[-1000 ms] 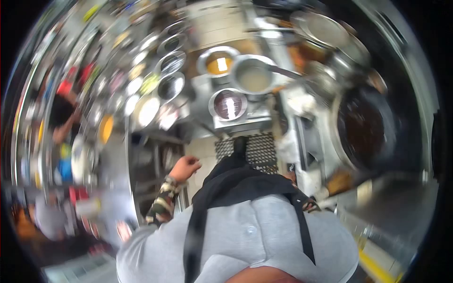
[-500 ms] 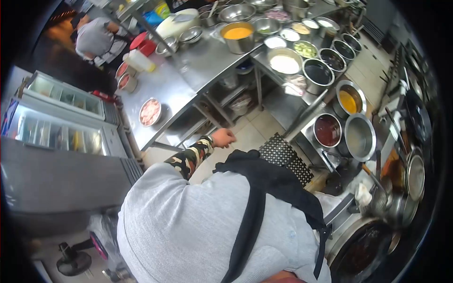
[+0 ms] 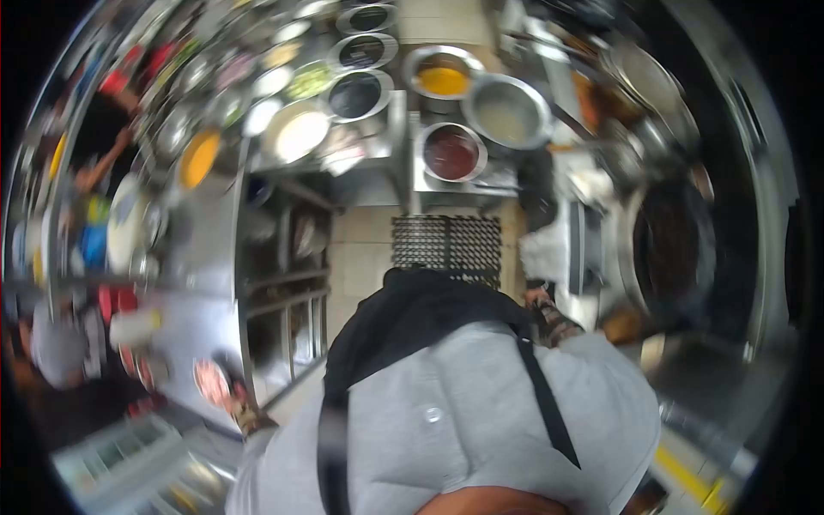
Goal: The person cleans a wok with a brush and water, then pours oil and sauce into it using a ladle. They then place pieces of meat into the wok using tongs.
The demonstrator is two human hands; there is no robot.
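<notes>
At the edge of a bowl of pinkish raw meat pieces (image 3: 211, 381) on the steel table is my left hand (image 3: 241, 400). It overlaps the rim, but motion blur hides whether the fingers grip it. A camouflage sleeve covers that forearm. On the other side, my right hand (image 3: 538, 298) is low beside the stove counter, close to a pale cloth-like sheet (image 3: 546, 255). Its fingers are too small and smeared to read.
Pots of red sauce (image 3: 451, 153), orange liquid (image 3: 443, 81) and cloudy liquid (image 3: 506, 118) stand ahead. A large dark wok (image 3: 674, 245) sits at right. A black perforated mat (image 3: 446, 245) lies on the floor. A person in grey (image 3: 58, 343) is at far left.
My view has swung right and downward, so the steel table now lies at left. My left hand has moved from over the floor to the meat bowl. My right hand has come into view.
</notes>
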